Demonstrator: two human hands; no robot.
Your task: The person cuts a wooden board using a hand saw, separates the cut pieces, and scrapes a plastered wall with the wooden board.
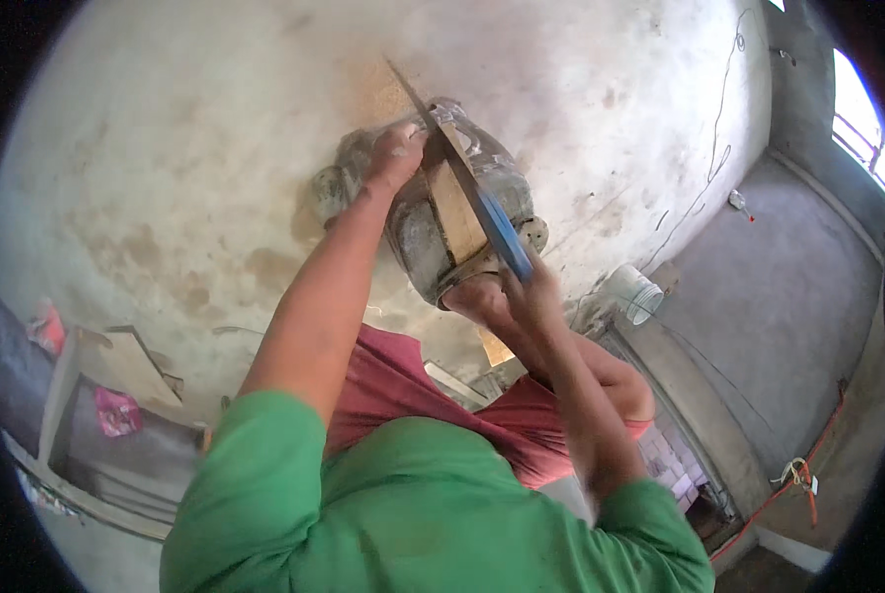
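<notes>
Green shirt [413,514] fills the lower part of the view, closest of all, with the dark red shorts [383,381] just beyond it. Past my knees stands a scuffed grey stand [418,237], and across its top lies a pale wooden board [450,203], running away from me. My bare foot [475,295] is at the board's near end. My right hand [533,289] is clamped round the blue handle of a saw [501,229]; the blade slants up and to the left over the board, its tip reaching out past the stand's far edge. My left hand [397,158] is curled at the board's left side, close to the blade; I cannot tell whether its fingers close round the wood.

Brown sawdust [383,91] is scattered on the floor [166,148] beyond the stand. To my right, a white bucket [634,294] stands near a raised edge, and a thin dark cord [724,94] trails along the floor farther up. An orange cable [826,450] hangs looped at the lower right. At lower left are a wooden frame [62,400] and a pink packet [117,410], well apart from my arm.

Open room spreads widest to the left of the stand and past the saw's tip; on the right, the bucket and that edge narrow it.
</notes>
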